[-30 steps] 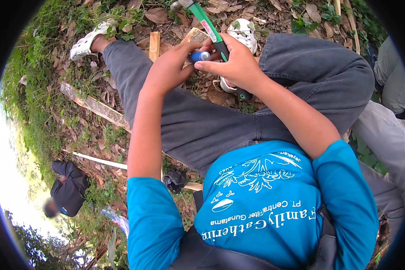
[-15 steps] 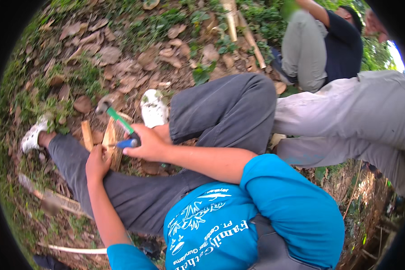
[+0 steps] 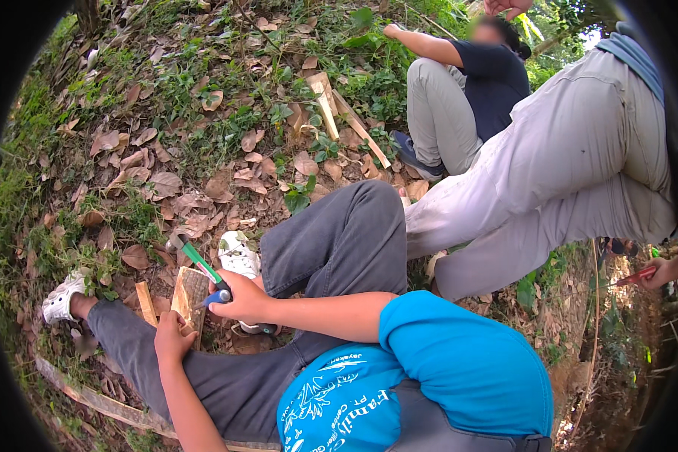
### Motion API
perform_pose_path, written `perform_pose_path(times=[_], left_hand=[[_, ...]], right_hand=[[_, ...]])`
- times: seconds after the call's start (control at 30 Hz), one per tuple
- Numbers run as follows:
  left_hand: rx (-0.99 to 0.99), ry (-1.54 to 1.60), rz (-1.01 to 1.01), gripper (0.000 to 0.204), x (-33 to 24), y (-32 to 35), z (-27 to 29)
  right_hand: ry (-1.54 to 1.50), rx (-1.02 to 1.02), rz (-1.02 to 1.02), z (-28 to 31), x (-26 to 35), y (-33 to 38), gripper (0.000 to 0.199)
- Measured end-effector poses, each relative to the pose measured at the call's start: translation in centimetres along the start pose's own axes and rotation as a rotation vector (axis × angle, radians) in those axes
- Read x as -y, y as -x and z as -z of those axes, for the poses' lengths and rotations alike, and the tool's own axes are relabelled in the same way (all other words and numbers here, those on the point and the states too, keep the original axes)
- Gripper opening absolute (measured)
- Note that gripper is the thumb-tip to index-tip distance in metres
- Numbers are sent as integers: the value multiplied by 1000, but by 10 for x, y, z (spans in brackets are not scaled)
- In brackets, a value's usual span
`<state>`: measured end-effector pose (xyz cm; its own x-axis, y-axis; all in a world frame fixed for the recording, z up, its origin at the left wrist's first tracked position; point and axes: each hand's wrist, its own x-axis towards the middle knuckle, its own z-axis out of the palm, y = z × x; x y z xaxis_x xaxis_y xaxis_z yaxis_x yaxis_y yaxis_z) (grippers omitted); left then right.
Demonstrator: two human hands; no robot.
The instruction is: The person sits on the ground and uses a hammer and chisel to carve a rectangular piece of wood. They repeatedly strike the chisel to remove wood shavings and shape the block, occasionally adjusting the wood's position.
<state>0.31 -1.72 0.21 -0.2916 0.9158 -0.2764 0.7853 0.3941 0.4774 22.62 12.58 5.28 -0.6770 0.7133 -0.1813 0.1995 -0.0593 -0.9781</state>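
My right hand [image 3: 241,296] is closed around a hammer [image 3: 198,260] with a green shaft and a metal head, tilted up and left. A short blue-handled tool [image 3: 220,297] with a thin tip is also in that hand, its tip pointing left over a wooden block [image 3: 190,288]. I cannot tell what kind of tool it is. The block stands between my legs, its pale cut face upward. My left hand [image 3: 173,337] touches the block's near edge with curled fingers; anything pinched in them is too small to make out.
A narrow wood strip [image 3: 145,303] stands left of the block. A long plank [image 3: 105,403] lies beyond my left leg. Split wood pieces [image 3: 360,129] lie among leaves. One person [image 3: 497,90] sits at upper right; another person's legs [image 3: 550,173] are close by. A hand holds a red tool [image 3: 636,277].
The view has shifted, and surroundings show more sharply. My hands stay near the block, the right still holding the hammer and blue-handled tool. Another person's hand with a red tool now shows at right.
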Motion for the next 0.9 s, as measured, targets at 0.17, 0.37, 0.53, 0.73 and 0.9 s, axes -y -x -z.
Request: perform_pose_path(times=[0.17,0.37,0.53,0.73,0.9], left_hand=[[92,16,31,51,11,-5,-6],[41,-3,59,54,16,-5,-9],[42,9,77,57,-4,-11,1],[22,20,99,52,4,-6,0],[-100,-389,201,66,30,-33,45]], right_hand=[[8,-88,32,8,2,8,36],[-40,-76,-38,15,-2,12,37],[54,-83,-23,17,2,13,37],[-5,-15,-16,9,-2,8,34],[-61,-94,-184,14,16,18,30]])
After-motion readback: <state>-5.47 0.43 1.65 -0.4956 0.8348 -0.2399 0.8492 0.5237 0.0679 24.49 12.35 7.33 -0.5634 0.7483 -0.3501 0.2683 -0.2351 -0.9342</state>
